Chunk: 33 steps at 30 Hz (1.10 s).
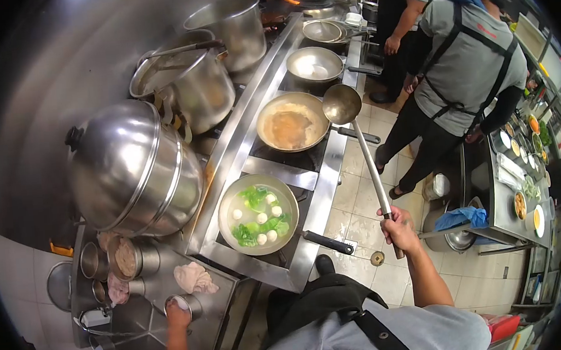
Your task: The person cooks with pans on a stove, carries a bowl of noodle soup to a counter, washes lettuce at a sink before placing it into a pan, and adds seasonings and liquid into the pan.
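Note:
My right hand [399,229] is closed around the long handle of a ladle [342,104]. The ladle's bowl hangs beside the right rim of a frying pan [292,122] holding a shallow brown liquid. My left hand [177,314] is at the mouth of a small metal container [193,305] on the steel counter; its fingers are largely hidden there, and something whitish shows beside them. A nearer pan [232,241] on the stove holds clear liquid with several white balls [276,211] and green leaves [243,235].
A crumpled cloth [195,278] and metal pots [125,258] sit on the left counter. A large domed steamer [124,169] and tall stockpots [204,92] line the wall. Another pan [315,64] is farther along. Two people stand to the right, one in a grey shirt [474,64], near a prep table [487,160].

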Available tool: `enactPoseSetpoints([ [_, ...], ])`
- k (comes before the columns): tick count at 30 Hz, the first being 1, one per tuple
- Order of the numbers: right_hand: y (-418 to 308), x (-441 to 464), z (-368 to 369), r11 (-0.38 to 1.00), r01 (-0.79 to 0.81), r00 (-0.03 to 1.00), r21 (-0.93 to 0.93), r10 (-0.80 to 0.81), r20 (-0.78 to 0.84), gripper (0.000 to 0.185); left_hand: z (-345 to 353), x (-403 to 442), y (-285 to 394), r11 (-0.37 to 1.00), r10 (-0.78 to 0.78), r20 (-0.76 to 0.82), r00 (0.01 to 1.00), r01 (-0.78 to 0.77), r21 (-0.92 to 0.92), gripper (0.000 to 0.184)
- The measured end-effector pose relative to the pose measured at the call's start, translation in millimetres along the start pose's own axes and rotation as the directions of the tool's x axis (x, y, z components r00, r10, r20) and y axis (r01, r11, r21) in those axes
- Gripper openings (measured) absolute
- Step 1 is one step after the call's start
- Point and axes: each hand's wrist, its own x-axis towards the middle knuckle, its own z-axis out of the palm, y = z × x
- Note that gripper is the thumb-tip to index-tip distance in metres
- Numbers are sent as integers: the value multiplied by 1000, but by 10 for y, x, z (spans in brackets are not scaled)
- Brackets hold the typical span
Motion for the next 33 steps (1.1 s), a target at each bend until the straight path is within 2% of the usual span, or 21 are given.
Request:
enactPoseSetpoints([
  [3,-51,31,38,1000,8,1000,-8,-8,-3,25,146,55,-108,1000,-6,-32,999,7,26,41],
  [6,-129,81,85,1000,27,999,-9,-27,22,24,203,75,-131,995,-92,12,996,91,35,41],
  [8,-169,90,101,1000,26,999,2,-26,31,24,277,81,-156,997,-44,-136,990,52,53,34],
  [9,-170,96,98,1000,30,999,2,-30,30,24,261,87,-134,997,-43,-140,989,51,52,34],
  [11,-149,113,83,998,47,997,35,-49,62,24,217,97,-55,991,-114,-125,986,103,-89,27],
  [15,-116,117,27,998,36,996,57,-41,77,24,250,116,25,981,-192,-148,970,186,-54,24],
  [18,-100,98,-28,996,56,994,65,-62,90,25,314,68,9,958,-279,-163,946,263,-113,28],
  [20,-160,55,-56,997,60,995,39,-63,76,25,279,70,-41,902,-383,-124,916,341,-264,28],
  [23,-135,105,-103,998,66,996,7,-66,65,25,-82,-137,347,925,-325,-125,938,287,-251,34],
  [24,-130,127,-110,998,62,996,10,-63,67,25,-41,-114,290,925,-326,-125,937,289,-247,34],
  [26,-136,182,-109,997,76,996,-23,-75,39,25,-12,-81,209,995,10,-223,975,-32,-94,37],
  [27,-136,202,-97,998,67,997,-22,-66,38,25,-49,-73,242,996,11,-215,976,-30,-90,37],
  [29,-159,249,-83,998,62,997,-28,-60,38,25,-81,-58,359,851,-199,-78,977,133,-508,34],
  [30,-170,263,-62,997,65,997,-40,-64,34,25,-19,-41,290,849,-203,-69,977,141,-510,34],
  [32,-192,279,-26,998,49,998,-44,-47,41,25,74,-22,173,975,-110,-164,980,74,-210,30],
  [33,-207,297,-12,998,47,998,-39,-45,45,25,109,-29,163,973,-114,-158,981,79,-215,30],
])
